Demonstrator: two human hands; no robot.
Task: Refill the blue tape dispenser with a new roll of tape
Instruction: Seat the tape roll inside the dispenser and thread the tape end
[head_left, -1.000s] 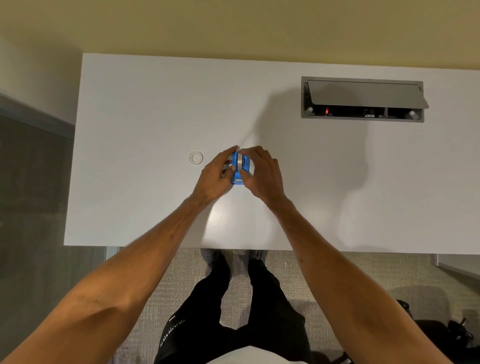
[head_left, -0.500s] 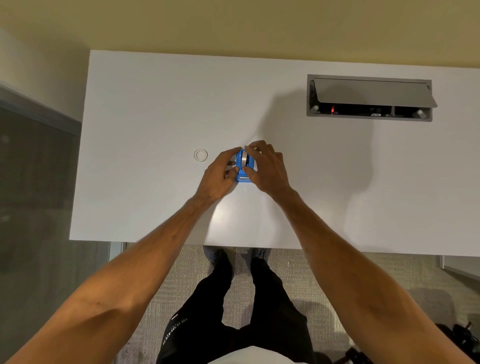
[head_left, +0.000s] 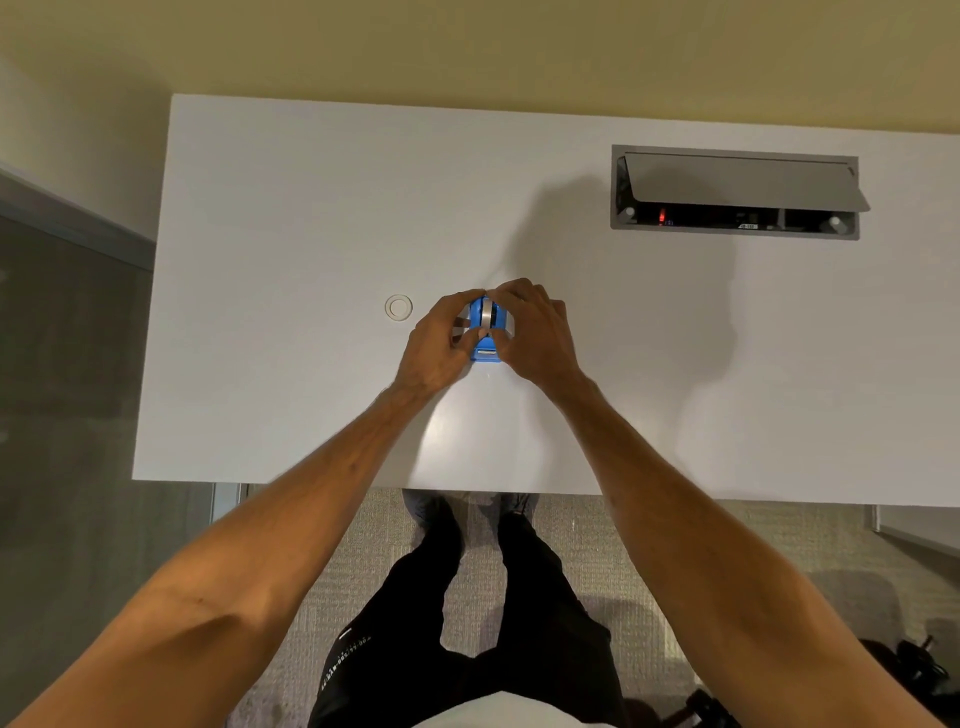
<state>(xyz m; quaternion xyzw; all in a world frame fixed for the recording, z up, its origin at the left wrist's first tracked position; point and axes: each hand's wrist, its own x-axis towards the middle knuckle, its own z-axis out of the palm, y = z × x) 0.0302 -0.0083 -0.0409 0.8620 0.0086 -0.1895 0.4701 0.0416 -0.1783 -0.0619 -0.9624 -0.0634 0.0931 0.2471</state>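
The blue tape dispenser (head_left: 484, 347) stands on the white table (head_left: 291, 218), its cutter end toward me. A roll of clear tape (head_left: 487, 318) sits in its middle slot, seen edge-on as a grey band. My left hand (head_left: 439, 345) grips the dispenser's left side, thumb near the roll. My right hand (head_left: 535, 332) wraps the right side, fingertips over the far top of the roll. Most of the dispenser's body is hidden by both hands. A small white empty tape core (head_left: 398, 307) lies flat on the table just left of my left hand.
An open grey cable hatch (head_left: 735, 192) is recessed in the table at the back right, lid tilted up. The table's near edge runs just past my forearms, with carpet, my legs and my shoes below. A yellow wall stands behind the table.
Both hands have stayed on the dispenser; the right fingers have shifted further over the top of the roll. The camera view has moved slightly.
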